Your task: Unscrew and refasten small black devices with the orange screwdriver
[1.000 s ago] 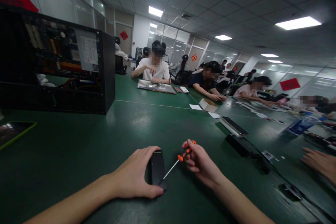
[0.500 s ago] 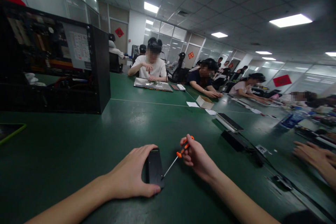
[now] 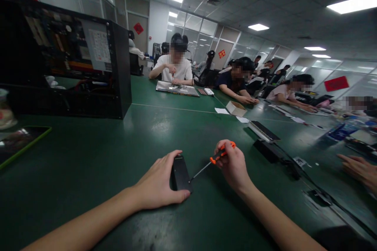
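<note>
On the green table lies a small flat black box-shaped device (image 3: 182, 175); its exact kind I cannot make out. My left hand (image 3: 160, 182) grips it from the left, thumb at the near end and fingers at the far end. In my right hand (image 3: 234, 164) is a screwdriver (image 3: 217, 157) with an orange and black handle, held between thumb and fingers. Its thin metal shaft slants down to the left, and the tip is at the near right edge of the black device, by what looks like a small screw.
An open computer case (image 3: 120, 70) stands at left, near a green-edged phone or tablet (image 3: 25, 143). Black adapters with cables (image 3: 268, 151) and a small cardboard box (image 3: 235, 108) lie at right. A co-worker's hand (image 3: 359, 168) rests at the right edge; other people sit across.
The view has turned slightly left. The screwdriver has been tilted lower, its handle shifting right, with its tip still at the device's near end. My left hand keeps its grip.
</note>
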Demonstrator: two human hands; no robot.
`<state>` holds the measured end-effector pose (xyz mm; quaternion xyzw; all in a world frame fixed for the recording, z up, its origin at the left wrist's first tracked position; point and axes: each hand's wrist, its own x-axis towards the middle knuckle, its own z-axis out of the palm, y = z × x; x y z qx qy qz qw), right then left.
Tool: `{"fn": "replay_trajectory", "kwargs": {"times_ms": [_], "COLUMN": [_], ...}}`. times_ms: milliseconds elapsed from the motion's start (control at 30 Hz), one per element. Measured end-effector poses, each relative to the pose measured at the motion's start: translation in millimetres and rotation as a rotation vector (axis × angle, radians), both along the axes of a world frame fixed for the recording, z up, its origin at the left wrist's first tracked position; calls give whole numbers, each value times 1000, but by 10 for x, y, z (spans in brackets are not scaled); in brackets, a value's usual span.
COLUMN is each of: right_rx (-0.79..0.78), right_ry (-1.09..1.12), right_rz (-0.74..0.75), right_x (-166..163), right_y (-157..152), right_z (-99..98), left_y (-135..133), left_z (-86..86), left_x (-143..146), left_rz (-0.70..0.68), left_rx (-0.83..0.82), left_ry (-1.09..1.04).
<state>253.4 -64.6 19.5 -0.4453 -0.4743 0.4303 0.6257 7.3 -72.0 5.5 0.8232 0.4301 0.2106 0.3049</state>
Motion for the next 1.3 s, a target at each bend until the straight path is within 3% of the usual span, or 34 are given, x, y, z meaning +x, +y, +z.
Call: {"fn": "replay_trajectory", "kwargs": {"times_ms": [133, 400, 567, 667, 767, 900, 1300], "right_rx": [141, 343, 200, 207, 246, 208, 283], "right_ry": [-219, -732, -1136, -1312, -1356, -1402, -1346], "right_rz": [-23, 144, 520, 536, 512, 616, 613], "right_x": [53, -169, -270, -251, -195, -111, -110], "right_y": [-65, -15, 89, 65, -26, -123, -76], "right_z": [188, 731, 1232, 1423, 1473, 1457, 1441], "left_y": [-20, -30, -13, 4, 21, 35, 41], "left_z": [19, 21, 26, 18, 12, 19, 36], "left_x": [24, 30, 34, 39, 43, 42, 47], "left_rz": [20, 33, 21, 12, 0, -7, -21], "left_rx": [24, 58, 67, 67, 79, 71, 61], "left_ry": [21, 9, 6, 5, -5, -6, 30]}}
